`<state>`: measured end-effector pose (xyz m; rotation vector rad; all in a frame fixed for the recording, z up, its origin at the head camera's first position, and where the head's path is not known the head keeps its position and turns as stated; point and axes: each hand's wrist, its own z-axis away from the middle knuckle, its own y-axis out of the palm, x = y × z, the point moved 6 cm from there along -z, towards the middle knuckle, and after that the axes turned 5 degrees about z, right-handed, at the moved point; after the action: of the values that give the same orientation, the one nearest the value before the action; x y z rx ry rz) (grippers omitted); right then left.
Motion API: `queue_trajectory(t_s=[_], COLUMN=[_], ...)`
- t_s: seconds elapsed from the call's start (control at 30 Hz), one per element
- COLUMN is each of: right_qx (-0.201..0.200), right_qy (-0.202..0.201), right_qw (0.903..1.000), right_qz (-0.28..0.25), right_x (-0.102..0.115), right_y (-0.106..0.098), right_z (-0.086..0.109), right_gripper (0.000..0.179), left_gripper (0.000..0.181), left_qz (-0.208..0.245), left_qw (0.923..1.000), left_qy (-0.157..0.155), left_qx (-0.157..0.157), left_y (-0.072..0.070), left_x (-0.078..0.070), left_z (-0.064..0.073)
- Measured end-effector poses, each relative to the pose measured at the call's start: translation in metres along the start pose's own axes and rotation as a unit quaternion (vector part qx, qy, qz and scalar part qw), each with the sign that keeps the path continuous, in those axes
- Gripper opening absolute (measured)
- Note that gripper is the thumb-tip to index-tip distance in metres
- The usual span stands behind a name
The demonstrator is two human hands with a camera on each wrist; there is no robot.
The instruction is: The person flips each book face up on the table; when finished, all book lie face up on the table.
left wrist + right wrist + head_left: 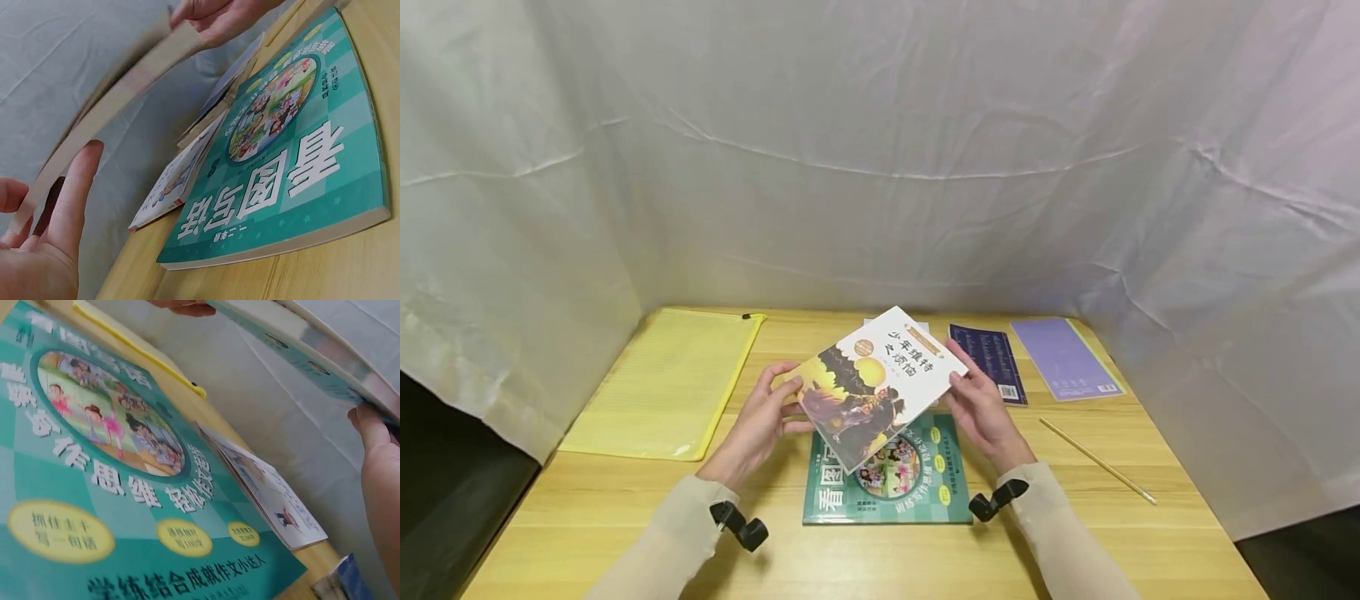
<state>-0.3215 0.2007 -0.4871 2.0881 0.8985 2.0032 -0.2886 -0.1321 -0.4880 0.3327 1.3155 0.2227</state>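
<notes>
Both hands hold up a white and yellow picture-covered book [880, 379], tilted, above a green book [955, 467] that lies flat on the table. At its left edge the left hand [760, 421] grips it, thumb on the cover and fingers beneath. My right hand [981, 412] pinches the opposite edge. In the left wrist view the held book [119, 90] shows its page edges, well clear of the green book [281, 162]. Another white-covered book [269, 494] lies behind the green one, mostly hidden by the held book in the head view.
A yellow zip pouch [662, 383] lies at the left. On the right are a dark blue book [1003, 367], a purple booklet [1063, 362] and a thin wooden stick [1097, 461]. Grey-white cloth [880, 167] closes off the back and sides of the wooden table [760, 550].
</notes>
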Motion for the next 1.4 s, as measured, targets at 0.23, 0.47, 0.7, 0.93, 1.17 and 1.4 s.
queue_trajectory(t_s=[0.23, 0.47, 0.7, 0.93, 1.17, 1.4], right_qx=[-0.047, -0.156, -0.131, -0.173, -0.186, -0.100], right_qy=[0.036, 0.032, 0.032, 0.045, 0.038, 0.060], right_qw=[0.9954, 0.9850, 0.9899, 0.9774, 0.9684, 0.9808], right_qz=[0.076, 0.066, 0.045, 0.113, 0.162, 0.157], right_x=[-0.007, -0.009, -0.010, -0.015, -0.017, -0.029], right_y=[-0.003, -0.012, -0.008, -0.010, 0.000, 0.013], right_z=[-0.004, -0.007, -0.011, -0.014, -0.018, -0.020], right_gripper=[0.063, 0.052, 0.067, 0.064, 0.066, 0.077], left_gripper=[0.050, 0.047, 0.044, 0.050, 0.053, 0.053], left_qz=[-0.011, -0.033, -0.030, -0.026, -0.021, 0.001], left_qw=[0.9998, 0.9992, 0.9989, 0.9976, 0.9982, 0.9991], left_qy=[-0.010, -0.010, -0.018, -0.011, -0.007, 0.003], left_qx=[0.012, 0.022, 0.032, 0.063, 0.056, 0.042], left_y=[-0.006, -0.003, -0.006, -0.007, -0.010, -0.012], left_x=[0.000, 0.001, 0.005, 0.006, 0.008, 0.011], left_z=[0.002, 0.004, 0.005, 0.006, 0.007, 0.006])
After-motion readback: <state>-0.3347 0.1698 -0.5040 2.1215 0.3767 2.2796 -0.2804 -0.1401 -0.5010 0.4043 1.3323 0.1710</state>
